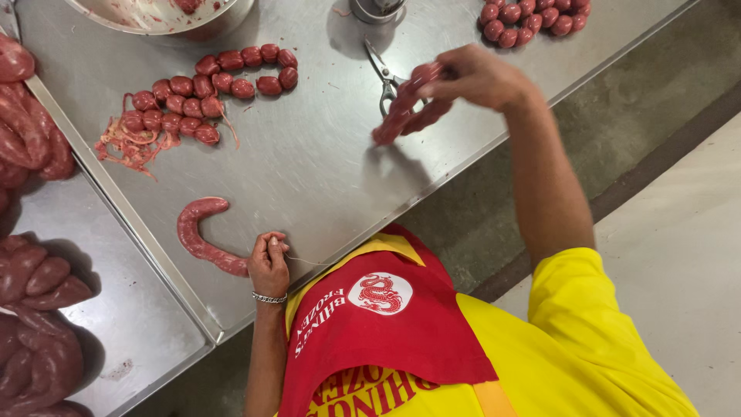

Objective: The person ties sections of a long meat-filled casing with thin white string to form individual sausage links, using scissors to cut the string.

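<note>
Left hand [268, 262] was pinched shut on the end of a curved, smooth pink raw sausage length [199, 235] lying on the scuffed steel table [309, 170], apparently to anchor it with a thin thread at the fingers. Right hand [477, 76] was raised and clamped on a drooping string of small glossy red tied links [405, 112], just beside the steel scissors [384, 76]. A finished coil of red round links [208, 89] lay well apart.

Bowl: steel bowl [158, 15] at the table's [309, 170] far edge.
Small sausages: linked string [202, 93] near the bowl; another pile [532, 19] at the far right corner.
Scissors: scissors [384, 77] mid-table.
</note>
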